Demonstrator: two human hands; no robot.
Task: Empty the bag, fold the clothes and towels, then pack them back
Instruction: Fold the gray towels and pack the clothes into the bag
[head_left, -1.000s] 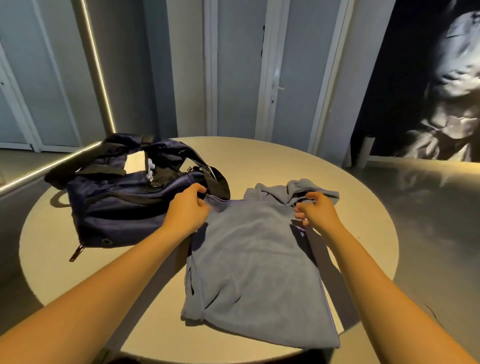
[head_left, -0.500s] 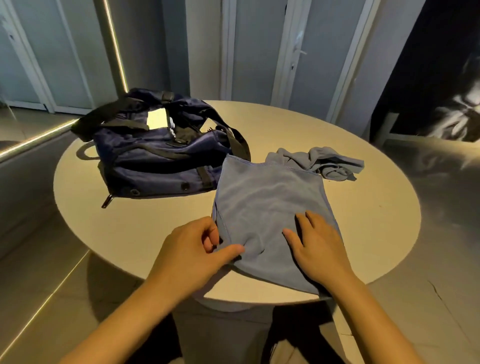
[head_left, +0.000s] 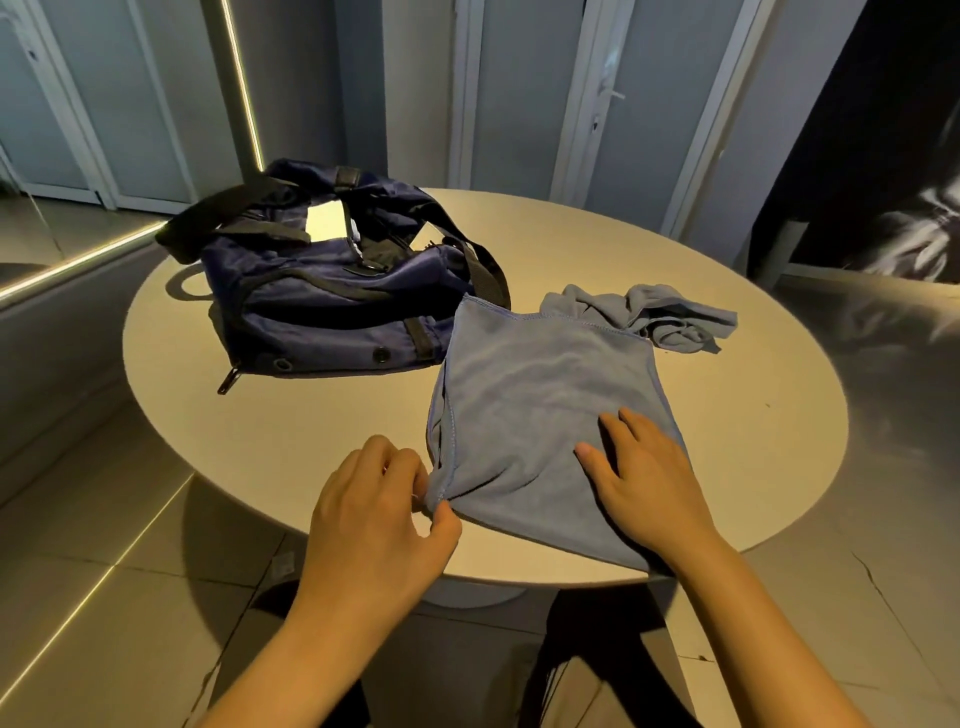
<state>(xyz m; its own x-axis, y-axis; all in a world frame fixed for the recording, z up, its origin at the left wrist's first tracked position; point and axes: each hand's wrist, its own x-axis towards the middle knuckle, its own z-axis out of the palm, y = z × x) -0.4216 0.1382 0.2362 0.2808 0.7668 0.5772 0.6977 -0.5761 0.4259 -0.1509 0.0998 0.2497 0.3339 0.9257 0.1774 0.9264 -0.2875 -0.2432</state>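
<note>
In the head view, the left hand (head_left: 379, 514) pinches the near corner of the blue towel (head_left: 540, 395), which lies on the round surface (head_left: 311, 431). The right hand (head_left: 644, 483) lies flat on the towel, its grip open. The dark bag (head_left: 332, 301) sits just beside the towel.

blue towel (head_left: 540, 410) folded flat beside open navy bag (head_left: 332, 306)

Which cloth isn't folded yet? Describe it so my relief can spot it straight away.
On the round table, look beyond the flat blue towel at the near edge. Behind its far right corner, right of the navy bag, lies a grey-blue cloth. It alone is bunched and wrinkled; the towel lies smooth and the bag is much darker.
</note>
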